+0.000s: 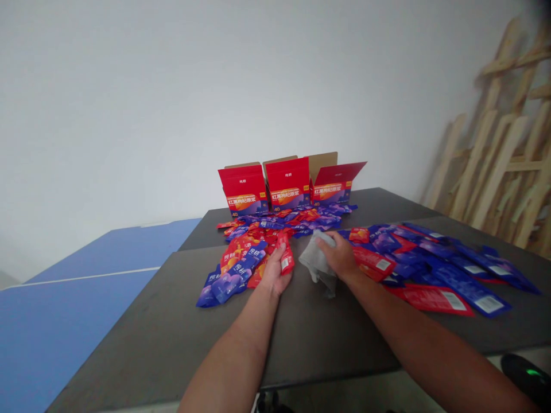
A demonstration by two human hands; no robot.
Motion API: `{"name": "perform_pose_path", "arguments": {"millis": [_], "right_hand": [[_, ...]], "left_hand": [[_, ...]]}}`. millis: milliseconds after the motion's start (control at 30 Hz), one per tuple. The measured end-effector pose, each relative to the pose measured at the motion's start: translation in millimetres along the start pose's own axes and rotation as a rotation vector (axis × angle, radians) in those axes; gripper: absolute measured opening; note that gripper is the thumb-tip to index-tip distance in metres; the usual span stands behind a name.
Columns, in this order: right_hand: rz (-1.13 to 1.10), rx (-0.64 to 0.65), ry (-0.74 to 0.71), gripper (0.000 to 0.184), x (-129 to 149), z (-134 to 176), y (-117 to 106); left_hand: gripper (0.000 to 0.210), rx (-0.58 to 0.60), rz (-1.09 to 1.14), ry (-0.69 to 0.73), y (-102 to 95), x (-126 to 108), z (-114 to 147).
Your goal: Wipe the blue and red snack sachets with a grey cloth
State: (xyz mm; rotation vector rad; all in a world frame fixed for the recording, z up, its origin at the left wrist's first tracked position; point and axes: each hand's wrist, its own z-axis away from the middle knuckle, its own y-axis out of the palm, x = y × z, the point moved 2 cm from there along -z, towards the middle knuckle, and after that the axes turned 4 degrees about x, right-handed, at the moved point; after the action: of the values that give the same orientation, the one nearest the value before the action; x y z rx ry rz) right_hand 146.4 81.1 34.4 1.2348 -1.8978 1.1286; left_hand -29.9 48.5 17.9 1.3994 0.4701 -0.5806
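Hands apart at frame centre. Left hand grips a slim, glossy red sachet; right hand pinches a limp, crumpled grey cloth. Smooth dark tabletop beneath. Flat foil-like blue and red pouches overlap, centre right; open-flapped cardboard boxes upper centre.

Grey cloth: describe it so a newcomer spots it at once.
On the dark table, find the three open red boxes at the back. Nearer, the right hand grips the grey cloth, beside red and blue packets. Unlike those printed packets, it is pale, limp and crumpled.
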Motion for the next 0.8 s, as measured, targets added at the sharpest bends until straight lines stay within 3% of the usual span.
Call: {"name": "perform_pose_path", "arguments": {"millis": [100, 200, 300, 433, 800], "right_hand": [[0.039, 0.172, -0.176, 0.031, 11.3, 8.9, 2.5], [0.127, 0.389, -0.449, 0.021, 17.8, 19.9, 11.4], [0.253, 0.459, -0.6, 0.015, 14.6, 25.7, 20.1], [0.345, 0.381, -0.516, 0.014, 6.5, 21.4, 22.5], [0.181, 0.117, -0.061, 0.023, 8.3, 6.4, 4.9]], "left_hand": [[0.02, 0.004, 0.06, 0.031, -0.9, -0.1, -3.7], [0.03, 0.037, 0.022, 0.022, 1.5, 4.2, -3.0], [0.039, 0.09, -0.064, 0.008, 4.7, 11.5, -0.8], [0.041, 0.167, -0.176, -0.002, 7.9, 20.5, 3.9], [0.036, 0.29, -0.314, -0.165, 11.4, 26.9, 15.4]]}}
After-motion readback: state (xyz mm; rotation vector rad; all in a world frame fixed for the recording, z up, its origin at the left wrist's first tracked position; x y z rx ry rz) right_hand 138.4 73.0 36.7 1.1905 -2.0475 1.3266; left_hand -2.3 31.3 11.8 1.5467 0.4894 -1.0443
